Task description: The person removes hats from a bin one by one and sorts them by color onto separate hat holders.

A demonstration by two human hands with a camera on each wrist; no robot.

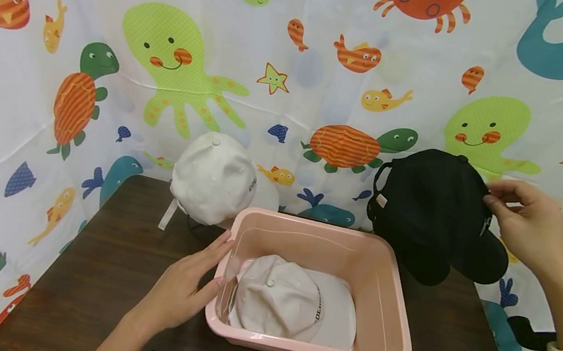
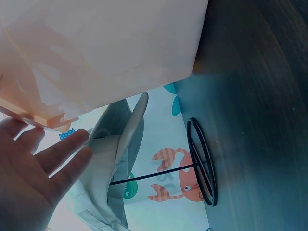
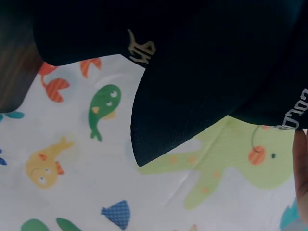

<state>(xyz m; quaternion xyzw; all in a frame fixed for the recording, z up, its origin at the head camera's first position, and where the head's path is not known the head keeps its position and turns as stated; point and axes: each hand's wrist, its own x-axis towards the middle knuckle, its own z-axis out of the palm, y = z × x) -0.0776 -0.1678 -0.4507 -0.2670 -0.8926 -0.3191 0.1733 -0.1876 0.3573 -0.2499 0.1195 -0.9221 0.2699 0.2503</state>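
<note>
Worked over a dark wooden bench [image 1: 117, 272], with brown grain and a soft shine near the front. Nearest, had the left hand [image 1: 186, 289] at the left rim of a pink plastic tub [image 1: 309, 349], touching the edge with straight fingers, thumb apart from the rest; in the left wrist view, saw the same fingers spread, with gaps between. Inside the tub, saw a beige cap [image 1: 273, 297] lying near the front wall, crown to the left, brim to the right, with dark lettering above the brim. Farther off, beyond the tub's back right corner, had a black cap [image 1: 431, 205] pinched between thumb and fingers of the right hand [image 1: 533, 224], at the crown's right edge above the brim. Saw a looped strap and small pale tag on the left, and pale lettering in two places; could not tell whether one cap or two together. Behind the tub's back left corner, saw a white cap [image 1: 212, 177] on a thin black wire stand [image 2: 195, 166] with a round base. Farthest back, saw a white cloth [image 1: 279, 15] printed with octopuses, turtles, fish and crabs.
</note>
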